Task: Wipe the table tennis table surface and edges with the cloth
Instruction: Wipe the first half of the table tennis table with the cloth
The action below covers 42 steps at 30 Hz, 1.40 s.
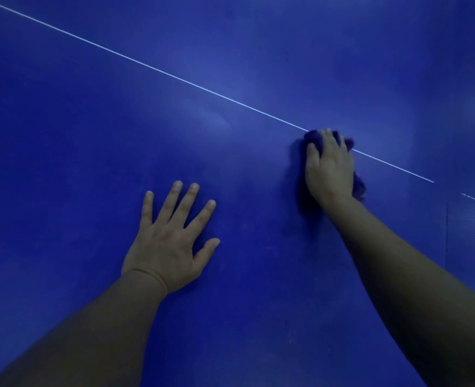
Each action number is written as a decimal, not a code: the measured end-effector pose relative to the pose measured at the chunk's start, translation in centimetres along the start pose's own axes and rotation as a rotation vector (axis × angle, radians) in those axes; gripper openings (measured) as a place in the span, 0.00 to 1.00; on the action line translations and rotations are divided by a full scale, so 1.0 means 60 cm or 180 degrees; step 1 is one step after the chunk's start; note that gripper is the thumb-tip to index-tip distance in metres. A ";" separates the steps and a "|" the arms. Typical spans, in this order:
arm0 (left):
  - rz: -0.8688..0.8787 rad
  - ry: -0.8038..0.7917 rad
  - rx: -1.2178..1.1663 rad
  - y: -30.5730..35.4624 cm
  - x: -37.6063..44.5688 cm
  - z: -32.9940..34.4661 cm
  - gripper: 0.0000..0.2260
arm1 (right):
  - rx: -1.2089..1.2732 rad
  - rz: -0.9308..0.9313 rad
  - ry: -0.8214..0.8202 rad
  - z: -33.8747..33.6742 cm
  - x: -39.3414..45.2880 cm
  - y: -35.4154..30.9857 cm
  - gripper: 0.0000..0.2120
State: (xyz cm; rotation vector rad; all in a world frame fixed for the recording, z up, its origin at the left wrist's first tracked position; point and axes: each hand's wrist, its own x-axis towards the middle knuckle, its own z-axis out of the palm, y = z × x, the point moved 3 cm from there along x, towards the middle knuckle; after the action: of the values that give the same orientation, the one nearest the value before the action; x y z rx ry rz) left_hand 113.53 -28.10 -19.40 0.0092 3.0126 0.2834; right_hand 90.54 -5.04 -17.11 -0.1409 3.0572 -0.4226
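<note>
Head view: right hand (330, 169) grasps the cloth (314, 138) on the white line (175, 76); left hand (172, 238) lies flat, fingers spread, at 8 o'clock from it; bare blue table (77, 121) stretches toward 10 o'clock.

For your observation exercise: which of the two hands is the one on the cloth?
The right hand, pressing the dark cloth at the white line; the left hand lies flat on bare table.

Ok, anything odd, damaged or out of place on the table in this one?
Nothing stands out. The right hand presses the bunched dark cloth onto the blue table over the thin white line; the left hand rests flat with spread fingers. A faint pale smudge shows left of the cloth.
</note>
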 end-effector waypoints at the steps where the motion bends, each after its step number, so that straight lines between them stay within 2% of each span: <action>1: 0.0004 0.0010 0.0014 0.000 0.000 0.000 0.31 | 0.0000 -0.0165 -0.0070 0.003 -0.004 -0.007 0.24; 5: 0.0035 0.0016 0.0017 -0.001 0.003 0.001 0.32 | -0.0050 -0.1282 -0.0590 -0.004 -0.116 0.014 0.26; 7: 0.0048 0.0008 0.0027 -0.002 0.002 0.000 0.32 | -0.0141 -0.1527 -0.0698 -0.016 -0.157 0.054 0.27; 8: 0.0050 0.0016 0.0021 -0.001 0.001 0.000 0.32 | -0.0133 -0.1446 -0.0676 -0.023 -0.153 0.073 0.28; 12: 0.0057 0.0056 -0.0038 0.000 -0.001 0.000 0.32 | 0.0040 -0.0414 -0.0364 -0.025 -0.070 0.080 0.25; 14: 0.0064 0.0046 -0.0033 0.000 -0.001 0.000 0.32 | -0.0028 -0.0399 -0.0320 -0.012 -0.052 0.040 0.24; 18: 0.0093 0.0048 -0.0096 -0.003 -0.001 -0.002 0.33 | -0.0001 -0.1552 -0.0666 0.012 -0.185 -0.012 0.27; 20: 0.0078 0.0043 -0.0130 -0.005 -0.001 -0.003 0.33 | -0.0049 -0.2038 -0.0949 0.003 -0.265 0.018 0.27; 22: 0.0083 0.0040 -0.0171 -0.003 -0.004 -0.003 0.34 | -0.0092 -0.2255 -0.1023 -0.020 -0.277 0.069 0.27; 25: 0.0071 0.0088 -0.0232 -0.003 -0.006 -0.006 0.34 | -0.0051 -0.1603 -0.0833 -0.041 -0.219 0.098 0.26; 28: 0.0058 0.0017 -0.0272 0.000 -0.007 -0.008 0.36 | 0.0012 -0.0885 -0.0582 -0.025 -0.192 0.059 0.26; 29: 0.0046 -0.0050 -0.0262 0.000 -0.007 -0.009 0.37 | 0.0031 -0.0946 -0.0578 -0.018 -0.206 0.041 0.26; 31: 0.0003 -0.0218 -0.0241 -0.003 -0.004 -0.011 0.37 | 0.0086 -0.1467 -0.0702 -0.008 -0.264 0.024 0.25; 33: -0.0042 -0.0389 -0.0153 -0.004 -0.009 -0.014 0.35 | 0.0070 -0.2044 -0.0991 -0.010 -0.337 0.038 0.26; 35: -0.0016 -0.0435 -0.0013 0.007 -0.036 -0.018 0.33 | -0.0009 -0.2368 -0.1235 -0.024 -0.368 0.072 0.27; 36: 0.0016 -0.0392 -0.0004 0.021 -0.059 -0.019 0.33 | -0.0018 -0.2360 -0.1227 -0.030 -0.364 0.087 0.27; 38: 0.0034 -0.0209 -0.0152 0.059 -0.120 -0.013 0.34 | 0.0055 -0.1927 -0.1077 -0.034 -0.339 0.097 0.25; 40: -0.0033 -0.0052 -0.0255 0.097 -0.184 0.004 0.33 | 0.0097 -0.1409 -0.0882 -0.026 -0.318 0.077 0.24; 42: -0.0128 -0.0026 -0.0167 0.121 -0.237 0.028 0.32 | 0.0110 -0.1294 -0.0811 -0.011 -0.339 0.044 0.24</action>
State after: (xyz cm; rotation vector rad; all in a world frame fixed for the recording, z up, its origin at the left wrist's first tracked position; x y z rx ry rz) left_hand 127.79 -20.91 -18.07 -0.0549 2.9921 0.3572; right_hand 110.51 -0.32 -16.39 -0.7588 2.7589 -0.4354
